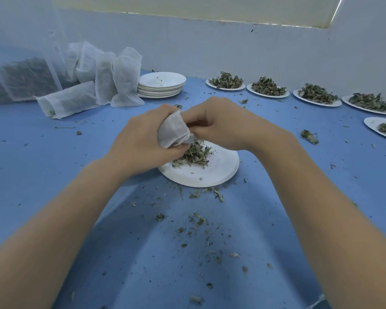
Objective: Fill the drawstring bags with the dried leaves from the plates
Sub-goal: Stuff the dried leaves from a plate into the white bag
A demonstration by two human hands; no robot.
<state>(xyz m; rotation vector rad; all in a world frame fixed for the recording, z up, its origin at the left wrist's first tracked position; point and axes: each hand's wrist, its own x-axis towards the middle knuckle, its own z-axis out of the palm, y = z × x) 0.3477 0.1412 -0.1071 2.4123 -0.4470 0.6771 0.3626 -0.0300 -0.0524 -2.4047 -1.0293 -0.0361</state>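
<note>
A small white drawstring bag is held over a white paper plate in the middle of the blue table. My left hand grips the bag's body from the left. My right hand pinches the bag's mouth from the right, its fingers curled at the opening. A small heap of dried leaves lies on the plate just under the bag. Whether my right fingers also hold leaves is hidden.
Several filled white bags stand and lie at the back left beside a stack of used plates. A large mesh sack of leaves is far left. Several plates heaped with leaves line the back right. Leaf crumbs litter the blue table.
</note>
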